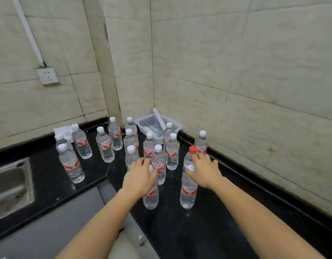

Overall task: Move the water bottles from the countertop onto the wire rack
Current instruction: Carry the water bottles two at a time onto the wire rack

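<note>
Left fingers (140, 162) above left bottle (150, 199); right fingers (205, 159) above right bottle (188, 193)

Dim, even indoor light; soft focus throughout (wide-angle bending at edges), faint countertop (180, 230) reflections.

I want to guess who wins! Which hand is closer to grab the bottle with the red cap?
The right hand: it reaches right beside the red-capped bottle, nearly touching it. The left hand hovers over a white-capped bottle further left.
</note>
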{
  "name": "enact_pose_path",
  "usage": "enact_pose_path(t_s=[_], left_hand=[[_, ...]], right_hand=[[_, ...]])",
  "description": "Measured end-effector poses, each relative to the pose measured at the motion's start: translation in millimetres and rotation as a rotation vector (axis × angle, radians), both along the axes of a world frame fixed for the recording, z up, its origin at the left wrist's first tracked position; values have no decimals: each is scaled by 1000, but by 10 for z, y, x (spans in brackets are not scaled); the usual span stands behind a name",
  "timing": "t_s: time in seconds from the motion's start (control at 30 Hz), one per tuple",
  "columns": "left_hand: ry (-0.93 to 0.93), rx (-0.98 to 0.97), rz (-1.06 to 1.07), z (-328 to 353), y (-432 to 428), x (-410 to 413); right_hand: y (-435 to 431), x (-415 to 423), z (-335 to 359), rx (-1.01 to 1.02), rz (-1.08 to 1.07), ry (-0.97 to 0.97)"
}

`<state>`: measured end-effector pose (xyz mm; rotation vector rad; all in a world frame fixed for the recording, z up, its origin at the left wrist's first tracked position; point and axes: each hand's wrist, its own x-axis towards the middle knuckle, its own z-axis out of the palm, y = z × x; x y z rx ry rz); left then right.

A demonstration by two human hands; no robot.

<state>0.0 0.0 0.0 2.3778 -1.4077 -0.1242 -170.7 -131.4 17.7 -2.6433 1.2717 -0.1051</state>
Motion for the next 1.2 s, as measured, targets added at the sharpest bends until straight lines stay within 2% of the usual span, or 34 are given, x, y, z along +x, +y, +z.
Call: enact_pose_path(t_s=[0.2,0.33,0.57,0.73,1.0,1.07,1.2], left_hand=[[72,-2,-98,-389,-99,388],[11,11,-229,-509,-109,521],[78,-80,-331,-517,-192,641],[76,-57,-383,-408,-255,632],[15,-40,-511,-377,-107,142],[-7,-57,-545,-329,-45,-106],[63,-102,-631,-224,140,-689]], right_hand=[[-55,122,-318,41,-67,64],[-46,123,-442,-36,-76,107],[197,0,-620,-162,-21,38],[439,-4,-676,-191,-110,-17],[849,-681,-554,168,-535,-263],[993,-991,-452,211,-581,-311],[1453,-1709,-306,279,-623,-275]])
